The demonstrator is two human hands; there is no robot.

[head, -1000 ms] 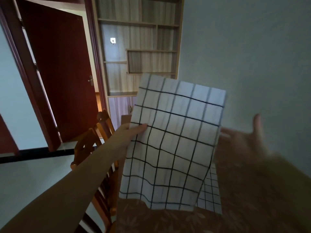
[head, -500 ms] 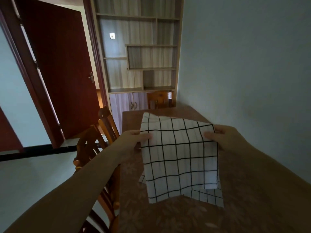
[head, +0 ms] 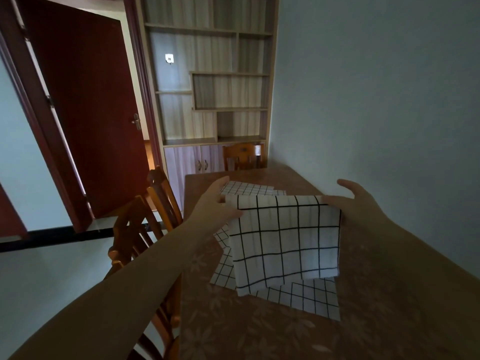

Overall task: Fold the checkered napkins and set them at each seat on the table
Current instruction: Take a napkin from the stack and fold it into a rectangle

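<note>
Checkered napkin (head: 283, 242) slung between left hand (head: 218, 206) and right hand (head: 355, 203), top corners pinched in each grip.

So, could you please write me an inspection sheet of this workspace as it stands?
Surface: table with brown floral cover, set against the wall.
Job's things: held checkered napkin hanging by its top corners above the napkin pile lying on the table.
Clutter: nothing seen.
Grippers: left hand pinches the top left corner; right hand pinches the top right corner.
Cables: nothing seen.
Surroundings: wooden chairs on the left, far chair, shelving unit, open red door.
</note>
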